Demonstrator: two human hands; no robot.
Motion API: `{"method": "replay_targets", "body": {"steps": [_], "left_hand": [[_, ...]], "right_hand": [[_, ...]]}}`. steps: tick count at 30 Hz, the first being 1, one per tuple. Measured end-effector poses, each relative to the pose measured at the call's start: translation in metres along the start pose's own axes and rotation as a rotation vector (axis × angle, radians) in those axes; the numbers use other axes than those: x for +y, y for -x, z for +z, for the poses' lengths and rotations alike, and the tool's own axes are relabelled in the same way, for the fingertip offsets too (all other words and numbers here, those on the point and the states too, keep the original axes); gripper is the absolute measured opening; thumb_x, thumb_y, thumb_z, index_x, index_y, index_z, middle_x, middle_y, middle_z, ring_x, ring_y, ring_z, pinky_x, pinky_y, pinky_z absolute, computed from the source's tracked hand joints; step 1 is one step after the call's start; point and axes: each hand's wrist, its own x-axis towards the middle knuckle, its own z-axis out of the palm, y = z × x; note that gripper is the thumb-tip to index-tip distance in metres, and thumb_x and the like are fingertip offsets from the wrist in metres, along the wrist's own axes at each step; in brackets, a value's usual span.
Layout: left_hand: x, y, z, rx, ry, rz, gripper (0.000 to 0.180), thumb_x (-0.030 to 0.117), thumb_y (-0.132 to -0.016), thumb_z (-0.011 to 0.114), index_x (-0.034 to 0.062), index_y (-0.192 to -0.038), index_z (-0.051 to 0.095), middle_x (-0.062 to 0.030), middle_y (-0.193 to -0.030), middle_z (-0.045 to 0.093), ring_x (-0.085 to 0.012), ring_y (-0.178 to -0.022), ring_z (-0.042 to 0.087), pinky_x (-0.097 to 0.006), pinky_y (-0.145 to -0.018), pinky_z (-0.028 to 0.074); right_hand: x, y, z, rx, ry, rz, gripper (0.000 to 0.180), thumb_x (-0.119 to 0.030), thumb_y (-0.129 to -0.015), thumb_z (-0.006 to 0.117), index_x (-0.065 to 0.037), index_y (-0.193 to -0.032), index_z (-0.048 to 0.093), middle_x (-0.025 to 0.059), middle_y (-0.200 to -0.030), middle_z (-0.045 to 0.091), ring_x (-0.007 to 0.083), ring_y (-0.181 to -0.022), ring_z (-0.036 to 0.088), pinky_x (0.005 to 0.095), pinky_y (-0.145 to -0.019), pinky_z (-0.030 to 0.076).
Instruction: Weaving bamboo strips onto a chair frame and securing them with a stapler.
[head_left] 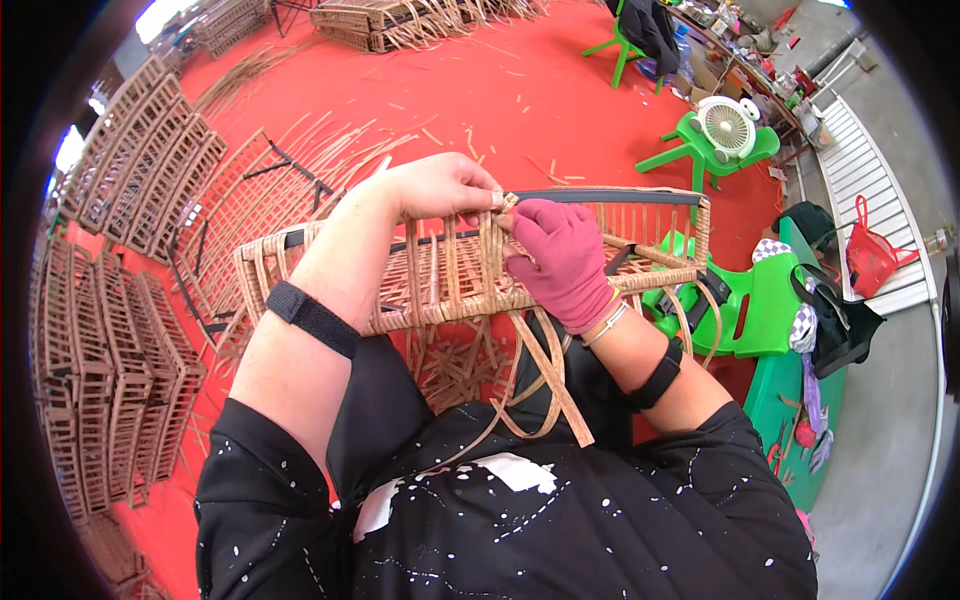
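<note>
A half-woven wicker basket frame (440, 270) lies across my lap, tan strips wound over dark rails. My bare left hand (440, 188) is closed at its upper rail, thumb and fingertips pinching a flat wicker strip (512, 198). Right beside it, my right hand (560, 255) wears a pink glove and is also closed, its fingers gripping the strips at the same upright; the glove partly hides them. Long loose strips (550, 375) dangle from the lower rail toward my lap.
Stacked wicker frames (120, 370) stand at left, with another unfinished frame (265, 210) beside me. A bright green plastic chair (755, 305) is at right, near scissors (776, 452). Farther off, a white fan (727, 128) sits on a green stool (690, 150). Strip scraps litter the red floor.
</note>
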Motion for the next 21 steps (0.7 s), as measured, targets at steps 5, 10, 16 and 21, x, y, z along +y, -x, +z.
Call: {"method": "replay_targets", "body": {"steps": [5,10,16,21], "left_hand": [[-0.001,0.0,0.0,0.011,-0.011,-0.015,0.03,0.028,-0.094,0.061,0.003,-0.108,0.069,-0.0006,-0.085,0.067,-0.008,-0.076,0.06,-0.026,-0.069,0.051],[0.002,0.001,0.001,0.025,-0.011,-0.024,0.03,0.028,-0.093,0.062,0.0028,-0.108,0.07,-0.0011,-0.085,0.067,-0.009,-0.075,0.06,-0.027,-0.069,0.051],[-0.003,0.0,0.002,0.033,-0.016,0.011,0.03,0.028,-0.093,0.061,0.0031,-0.106,0.07,-0.0025,-0.086,0.068,-0.0086,-0.078,0.061,-0.027,-0.07,0.052],[-0.008,0.0,0.004,0.085,-0.029,-0.028,0.035,0.031,-0.092,0.063,0.0078,-0.118,0.064,-0.0042,-0.092,0.069,-0.0114,-0.071,0.064,-0.03,-0.063,0.054]], "right_hand": [[0.007,-0.004,0.009,0.059,-0.039,-0.093,0.035,-0.011,-0.063,0.072,-0.013,-0.098,0.068,0.0037,-0.094,0.062,0.0245,-0.081,0.063,0.0381,-0.072,0.047],[0.003,-0.007,0.008,0.042,-0.143,0.035,0.034,-0.006,-0.063,0.069,-0.012,-0.096,0.069,0.0045,-0.093,0.063,0.0257,-0.078,0.063,0.0366,-0.067,0.049],[0.007,-0.002,0.005,0.012,-0.198,-0.009,0.023,-0.009,-0.068,0.07,-0.01,-0.091,0.064,0.0064,-0.091,0.062,0.0287,-0.075,0.062,0.0381,-0.065,0.051],[0.006,0.0,0.0,-0.016,-0.236,0.037,0.019,-0.01,-0.072,0.07,-0.008,-0.091,0.064,0.0081,-0.092,0.062,0.0283,-0.077,0.063,0.0381,-0.065,0.051]]}}
